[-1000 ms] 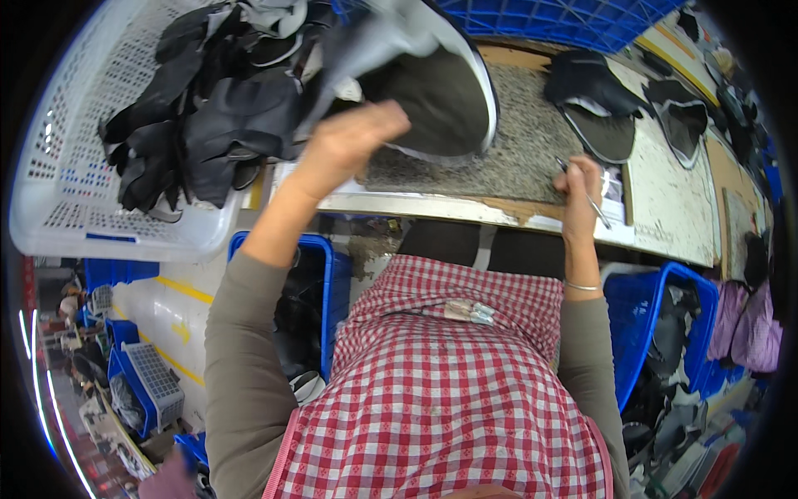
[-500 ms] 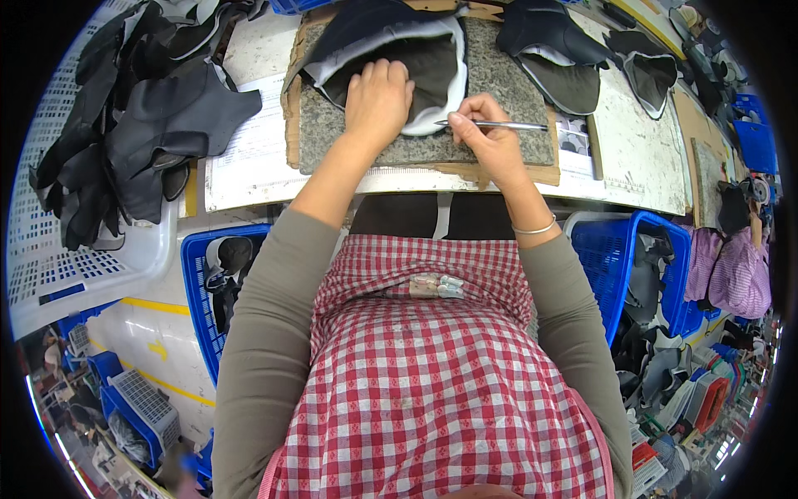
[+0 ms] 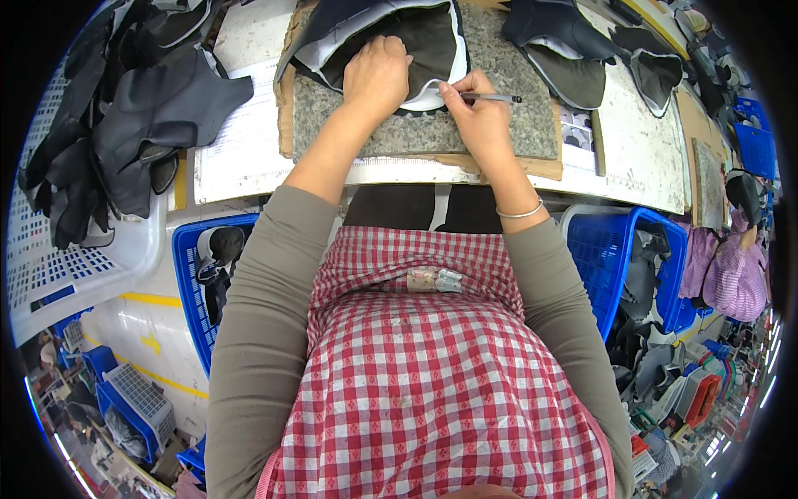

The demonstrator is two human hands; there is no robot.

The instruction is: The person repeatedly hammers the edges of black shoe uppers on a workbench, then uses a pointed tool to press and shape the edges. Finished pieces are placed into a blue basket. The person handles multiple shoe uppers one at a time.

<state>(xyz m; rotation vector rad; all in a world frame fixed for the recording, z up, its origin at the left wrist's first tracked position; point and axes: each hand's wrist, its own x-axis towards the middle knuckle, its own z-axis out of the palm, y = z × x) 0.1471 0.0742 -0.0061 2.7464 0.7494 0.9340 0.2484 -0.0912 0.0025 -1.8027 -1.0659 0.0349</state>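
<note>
A dark shoe upper (image 3: 436, 51) with a white-edged, olive-grey lining lies on the speckled stone slab (image 3: 515, 133), its opening toward me. My left hand (image 3: 378, 79) reaches into that opening, its fingers bent and closed on the lining; the fingertips are partly hidden. At the upper's near right edge, my right hand (image 3: 480, 116) is closed around a silver pen (image 3: 497, 97). The thumb and finger of this hand touch the white edge, which bends up beside them. The pen's writing end is hard to make out.
More dark uppers (image 3: 565, 71) lie at the right of the table. A pile of black pieces (image 3: 158, 108) fills the white basket (image 3: 83, 266) at left. Blue crates (image 3: 603, 258) stand below the table's edge. Printed sheets (image 3: 241, 125) lie beside the slab.
My right hand has moved in against the upper's white edge, which now bends up near the fingers. The pen lies flatter against the hand. My left hand stays inside the opening.
</note>
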